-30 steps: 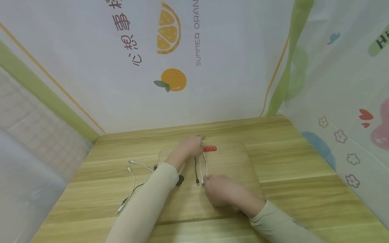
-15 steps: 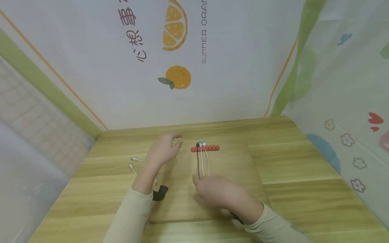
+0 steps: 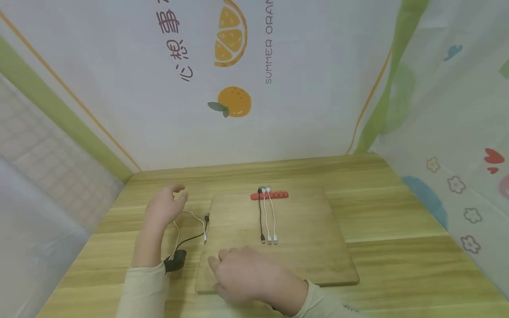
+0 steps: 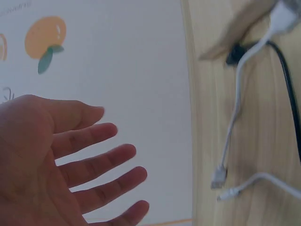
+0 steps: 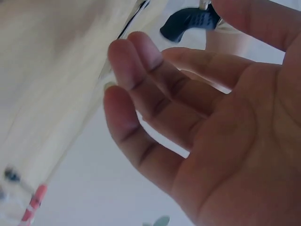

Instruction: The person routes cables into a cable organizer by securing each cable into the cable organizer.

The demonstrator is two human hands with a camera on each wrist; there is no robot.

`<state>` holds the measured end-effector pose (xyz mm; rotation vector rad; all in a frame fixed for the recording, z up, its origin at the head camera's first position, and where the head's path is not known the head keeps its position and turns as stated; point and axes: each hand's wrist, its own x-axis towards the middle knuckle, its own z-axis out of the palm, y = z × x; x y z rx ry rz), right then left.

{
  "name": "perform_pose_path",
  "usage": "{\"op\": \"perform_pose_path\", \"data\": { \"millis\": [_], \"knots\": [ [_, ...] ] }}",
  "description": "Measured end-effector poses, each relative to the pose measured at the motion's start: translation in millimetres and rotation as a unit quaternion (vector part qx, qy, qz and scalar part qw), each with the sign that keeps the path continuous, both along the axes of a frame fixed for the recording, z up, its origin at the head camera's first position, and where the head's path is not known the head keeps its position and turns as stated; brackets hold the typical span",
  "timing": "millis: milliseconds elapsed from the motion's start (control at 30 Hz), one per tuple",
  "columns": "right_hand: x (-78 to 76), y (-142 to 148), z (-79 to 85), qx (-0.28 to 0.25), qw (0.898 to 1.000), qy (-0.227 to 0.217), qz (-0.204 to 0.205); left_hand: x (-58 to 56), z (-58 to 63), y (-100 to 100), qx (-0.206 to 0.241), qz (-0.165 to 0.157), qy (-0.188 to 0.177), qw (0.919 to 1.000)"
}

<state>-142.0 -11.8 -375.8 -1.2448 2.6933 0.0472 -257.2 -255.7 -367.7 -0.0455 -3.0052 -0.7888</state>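
My left hand (image 3: pixel 163 210) hovers over the loose cables at the table's left, its fingers spread and holding nothing. Under and beside it lie a white USB cable (image 4: pixel 236 101), a second white cable (image 4: pixel 263 175) and a black USB cable (image 3: pixel 191 239). My right hand (image 3: pixel 248 274) is above the near left part of the wooden board (image 3: pixel 310 256), relaxed with nothing in it. At the board's far edge a red cable holder (image 3: pixel 280 194) carries a black cable (image 3: pixel 260 218) and two white cables, laid side by side toward me.
The wooden table (image 3: pixel 381 212) extends around the board. A printed cloth (image 3: pixel 302 110) hangs behind it and on both sides. A black wrist-worn device (image 3: pixel 176 260) sits at my left wrist.
My left hand has left the red holder and swung left over the loose cables. My right hand has let go of the cable ends and moved left and nearer me.
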Motion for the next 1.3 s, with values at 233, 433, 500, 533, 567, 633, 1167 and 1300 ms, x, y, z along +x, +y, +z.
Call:
{"op": "perform_pose_path", "data": {
  "millis": [233,433,500,533,567,633,1167,1300],
  "knots": [
    [6.5,-31.8,-2.6,0.0,1.0,0.005,0.021,-1.1,-7.1,-29.2,-0.017,0.001,-0.059,0.9981],
    [11.1,-42.7,-7.6,0.021,0.999,-0.004,0.024,-6.2,-19.6,-39.0,-0.039,0.006,-0.11,0.9931],
    [10.2,-41.8,-8.8,0.025,0.999,-0.012,0.018,-8.5,-24.2,-39.9,-0.046,0.008,-0.119,0.9918],
    [9.3,-41.2,-9.2,0.024,0.999,-0.014,0.016,-9.5,-26.3,-39.6,-0.05,0.008,-0.122,0.9912],
    [8.6,-40.6,-9.8,0.023,1.0,-0.014,0.013,-10.3,-28.4,-39.1,-0.054,0.009,-0.124,0.9907],
    [7.0,-39.4,-9.7,0.021,1.0,-0.019,0.011,-11.6,-31.6,-37.3,-0.057,0.003,-0.125,0.9905],
    [-2.7,-33.7,-8.9,-0.006,1.0,-0.018,0.011,-12.3,-39.1,-34.3,-0.069,-0.002,-0.119,0.9905],
    [-3.9,-34.2,-9.7,-0.002,1.0,-0.013,0.009,-11.0,-42.1,-34.5,-0.058,0.008,-0.115,0.9917]
  ]
}}
